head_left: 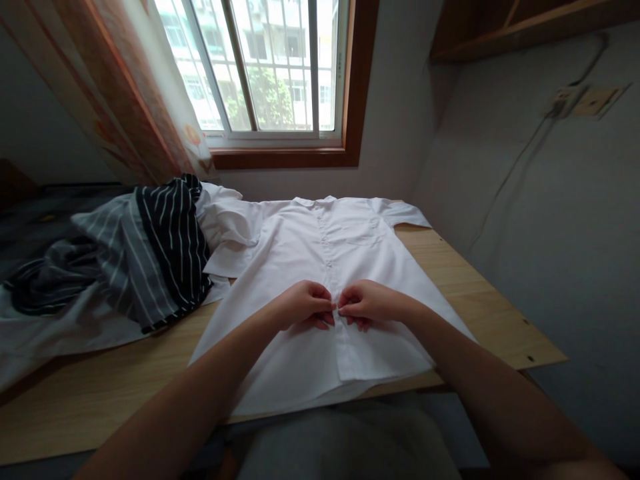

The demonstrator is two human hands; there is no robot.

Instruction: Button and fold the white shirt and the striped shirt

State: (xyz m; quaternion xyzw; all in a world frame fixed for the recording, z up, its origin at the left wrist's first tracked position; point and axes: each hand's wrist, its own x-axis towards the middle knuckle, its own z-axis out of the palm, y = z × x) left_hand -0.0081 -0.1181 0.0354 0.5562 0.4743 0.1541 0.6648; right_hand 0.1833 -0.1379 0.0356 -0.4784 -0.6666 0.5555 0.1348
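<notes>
At far left, heaped on pale flat wooden tabletop (100,400), striped black-and-grey cloth (170,240). Next, left hand (307,304), nearly closed, pinching buttoned front placket (328,257) of white short-sleeved fabric shirt (360,267), spread flat, long axis running away toward brown-framed glass window (270,73). Placket right between hands, about equally near. Right hand (370,302), same pinch from other side. Beyond, flat stitched chest pocket (363,231), can't tell contents

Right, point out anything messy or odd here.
The striped cloth lies in a rumpled heap left of the shirt, untidy next to something spread out mostly flat on the table. I see nothing spilled or damaged.
</notes>
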